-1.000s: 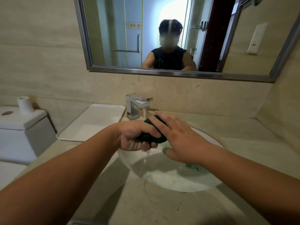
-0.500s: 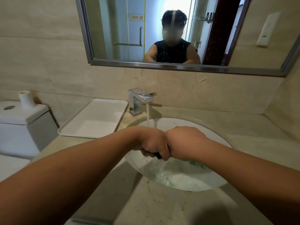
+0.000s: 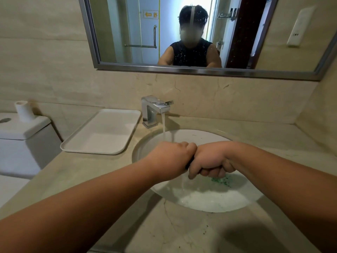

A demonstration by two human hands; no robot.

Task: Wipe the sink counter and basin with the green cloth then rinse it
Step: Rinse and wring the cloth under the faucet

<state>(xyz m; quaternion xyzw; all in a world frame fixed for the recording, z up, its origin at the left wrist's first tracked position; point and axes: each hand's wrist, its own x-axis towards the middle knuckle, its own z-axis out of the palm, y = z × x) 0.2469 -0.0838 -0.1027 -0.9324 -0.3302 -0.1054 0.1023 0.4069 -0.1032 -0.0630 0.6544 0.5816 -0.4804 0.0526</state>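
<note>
Green flecks (image 3: 221, 180) dot the basin (image 3: 209, 201) under both fists: left hand (image 3: 171, 157) and right hand (image 3: 209, 161) clench the cloth (image 3: 188, 163); harder wringing could shed more lint.

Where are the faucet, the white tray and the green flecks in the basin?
faucet (image 3: 155, 108): head view, on its chrome body.
white tray (image 3: 104, 132): head view, on its bare flat bottom.
green flecks (image 3: 221, 180): head view, on the patch on the basin wall.
</note>
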